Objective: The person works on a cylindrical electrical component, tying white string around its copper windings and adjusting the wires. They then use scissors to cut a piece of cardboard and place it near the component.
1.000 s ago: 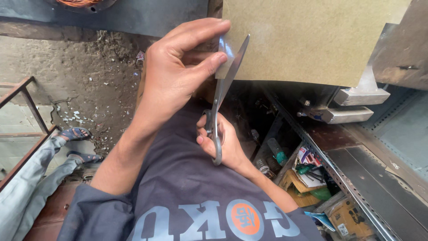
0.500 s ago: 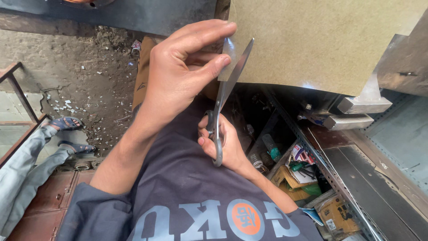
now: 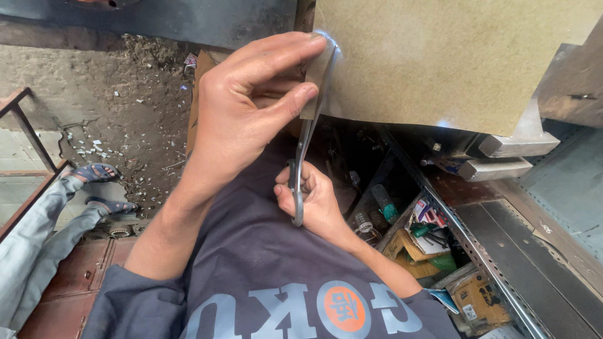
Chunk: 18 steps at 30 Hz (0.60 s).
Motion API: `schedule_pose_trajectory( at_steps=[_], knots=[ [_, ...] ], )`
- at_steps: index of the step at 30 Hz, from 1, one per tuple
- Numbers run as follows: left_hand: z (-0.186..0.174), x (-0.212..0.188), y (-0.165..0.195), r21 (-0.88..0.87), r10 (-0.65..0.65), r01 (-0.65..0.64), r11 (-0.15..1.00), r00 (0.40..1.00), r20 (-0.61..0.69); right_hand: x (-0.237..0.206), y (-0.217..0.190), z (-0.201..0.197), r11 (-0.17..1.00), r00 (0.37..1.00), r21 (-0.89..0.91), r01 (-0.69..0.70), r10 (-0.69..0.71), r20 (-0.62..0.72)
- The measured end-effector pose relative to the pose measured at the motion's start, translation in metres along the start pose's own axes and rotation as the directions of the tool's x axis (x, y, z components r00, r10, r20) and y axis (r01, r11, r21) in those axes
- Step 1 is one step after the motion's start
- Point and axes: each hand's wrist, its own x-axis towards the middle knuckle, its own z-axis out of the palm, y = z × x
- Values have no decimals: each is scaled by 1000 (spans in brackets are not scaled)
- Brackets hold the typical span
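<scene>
Left hand (image 3: 242, 119) raised high, thumb and fingers pinched on the near corner of a tan sheet (image 3: 452, 59) — thumb under, forefinger along the top edge. Sheet filling the upper right of the view, its lower edge running down toward the right.

Right hand (image 3: 314, 201) lower, close against the dark grey shirt (image 3: 251, 263), fingers curled tight through the handles of metal shears (image 3: 301, 166). Shears upright, blades pointing up and meeting the sheet's edge just below the left thumb; how far the blades are spread cannot be told, being seen edge-on.

To the right, a perforated metal rack (image 3: 483, 251) with a dark shelf, and beneath it a clutter of boxes, a green bottle (image 3: 384, 202) and small tools. Two grey metal blocks (image 3: 502, 157) just under the sheet's lower edge.

To the left, dirt ground littered with scraps, a rusty frame (image 3: 25, 125) — and another person's legs in grey trousers (image 3: 38, 232), sandals (image 3: 94, 172) on the feet.
</scene>
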Motion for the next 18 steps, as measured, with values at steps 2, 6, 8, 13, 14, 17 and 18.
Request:
schedule_pose_trajectory(
  at_steps=[2, 6, 8, 13, 14, 17, 18],
  knots=[
    [0, -2, 0, 18, 0, 0, 1000, 1000, -1, 0, -2, -1, 1000, 1000, -20, 6, -6, 6],
    [2, -8, -2, 65, 10, -9, 998, 1000, -19, -2, -10, -9, 995, 995, -67, 69, -64, 70],
    [2, -12, -4, 25, -8, 9, 1000, 1000, -30, -3, -14, -13, 996, 991, -40, 81, -76, 110],
    [-1, -11, -10, -32, -35, 34, 999, 998, -43, -6, -19, -18, 993, 995, -114, 1, 11, 100],
    [-2, -8, -11, -74, -25, 21, 997, 999, -43, -6, -19, -19, 993, 994, -114, -21, 33, 105],
    [-4, 2, -14, -130, -16, 7, 992, 997, -70, -7, -20, -21, 992, 990, -119, -52, 67, 125],
    [-4, 4, -14, -137, -17, 6, 991, 997, -81, -8, -20, -22, 992, 990, -120, -45, 61, 129]
  ],
)
